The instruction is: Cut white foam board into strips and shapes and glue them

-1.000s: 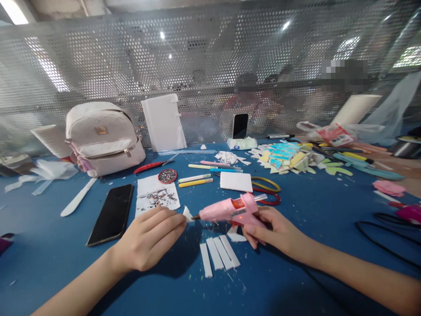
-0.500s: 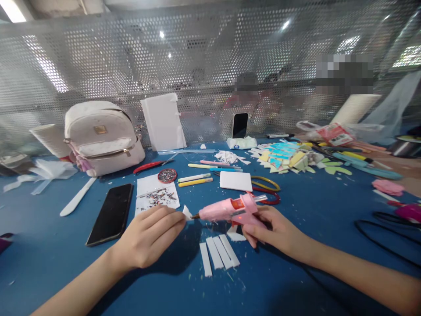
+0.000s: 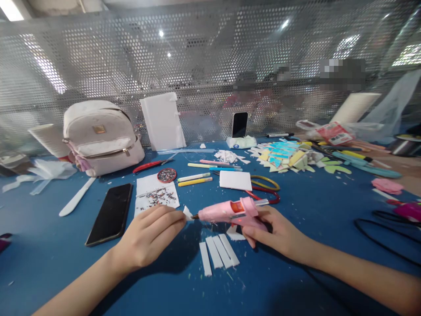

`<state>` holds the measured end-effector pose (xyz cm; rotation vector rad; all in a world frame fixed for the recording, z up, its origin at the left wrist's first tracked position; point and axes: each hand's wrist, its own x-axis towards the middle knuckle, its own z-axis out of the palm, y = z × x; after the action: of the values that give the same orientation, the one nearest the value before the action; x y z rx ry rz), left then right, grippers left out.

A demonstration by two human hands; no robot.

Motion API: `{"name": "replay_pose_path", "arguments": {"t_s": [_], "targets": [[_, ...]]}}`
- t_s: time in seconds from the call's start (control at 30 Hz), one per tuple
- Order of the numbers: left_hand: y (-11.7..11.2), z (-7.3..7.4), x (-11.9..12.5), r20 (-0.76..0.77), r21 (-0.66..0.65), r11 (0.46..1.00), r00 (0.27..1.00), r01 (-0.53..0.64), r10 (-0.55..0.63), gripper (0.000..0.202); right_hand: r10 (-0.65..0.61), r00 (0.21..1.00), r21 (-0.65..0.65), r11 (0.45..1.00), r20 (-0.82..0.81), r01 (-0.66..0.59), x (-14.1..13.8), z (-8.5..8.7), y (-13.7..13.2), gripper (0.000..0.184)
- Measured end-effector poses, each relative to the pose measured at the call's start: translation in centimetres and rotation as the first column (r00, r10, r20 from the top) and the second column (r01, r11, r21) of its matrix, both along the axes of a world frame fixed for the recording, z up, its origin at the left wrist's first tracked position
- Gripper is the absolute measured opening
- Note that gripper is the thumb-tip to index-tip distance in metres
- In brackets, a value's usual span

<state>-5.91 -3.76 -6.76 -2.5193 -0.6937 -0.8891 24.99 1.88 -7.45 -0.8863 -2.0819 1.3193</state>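
Observation:
A pink hot glue gun is gripped by its handle in my right hand, its nozzle pointing left. Between the fingertips of my left hand is a small white piece, mostly hidden by the fingers. The nozzle meets or nearly meets that piece; I cannot tell which. Several white strips lie side by side on the blue table below the gun. Another white scrap rests partly behind my right hand.
A black phone and a white plastic knife lie left. Behind are a white backpack, markers, scissors, a white block and a pile of paper scraps. A black cable runs at right.
Both hands hold nearly the same pose. The glue gun's rear has tipped down very slightly, while its nozzle stays by the white piece.

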Motion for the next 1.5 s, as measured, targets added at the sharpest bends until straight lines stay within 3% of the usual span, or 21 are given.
{"name": "replay_pose_path", "arguments": {"t_s": [0.27, 0.57, 0.7, 0.8, 0.97, 1.17, 1.33, 1.5], "targets": [[0.1, -0.2, -0.2, 0.015, -0.02, 1.0, 1.0, -0.001, 0.001, 0.016, 0.004, 1.0, 0.054, 0.999, -0.023, -0.002, 0.2, 0.2, 0.1, 0.04], [0.2, -0.6, -0.5, 0.045, -0.057, 0.998, 0.999, 0.004, -0.001, 0.017, -0.024, 1.0, 0.023, 0.999, 0.003, 0.024, 0.1, 0.1, 0.2, 0.041], [0.2, -0.8, -0.4, 0.132, -0.14, 0.99, 0.991, 0.006, 0.012, 0.02, -0.034, 0.999, 0.033, 0.999, 0.003, 0.034, 0.2, 0.2, 0.2, 0.043], [0.3, -0.8, 0.1, 0.28, -0.255, 0.967, 0.956, -0.009, 0.083, 0.02, -0.043, 0.999, 0.034, 0.998, -0.003, 0.043, 0.3, 0.2, 0.1, 0.043], [1.0, -0.9, 0.7, 0.514, -0.538, 0.843, 0.791, -0.004, 0.331, 0.007, -0.103, 0.994, 0.075, 0.992, -0.042, 0.106, 0.2, 0.4, 0.3, 0.053], [1.8, -1.7, 0.7, 0.584, -0.738, 0.661, 0.62, 0.137, 0.524, 0.013, -0.104, 0.992, 0.039, 0.994, -0.072, 0.107, 0.1, 0.3, 0.5, 0.052], [1.7, -1.9, 0.8, 0.576, -0.795, 0.558, 0.583, 0.237, 0.573, 0.015, -0.048, 0.994, 0.004, 0.999, -0.095, 0.049, 0.3, -0.4, 0.5, 0.046], [1.5, -2.0, 0.7, 0.574, -0.807, 0.516, 0.586, 0.288, 0.572, 0.013, -0.023, 0.994, 0.016, 1.0, -0.11, 0.025, 0.4, -0.5, 0.5, 0.046]]}}
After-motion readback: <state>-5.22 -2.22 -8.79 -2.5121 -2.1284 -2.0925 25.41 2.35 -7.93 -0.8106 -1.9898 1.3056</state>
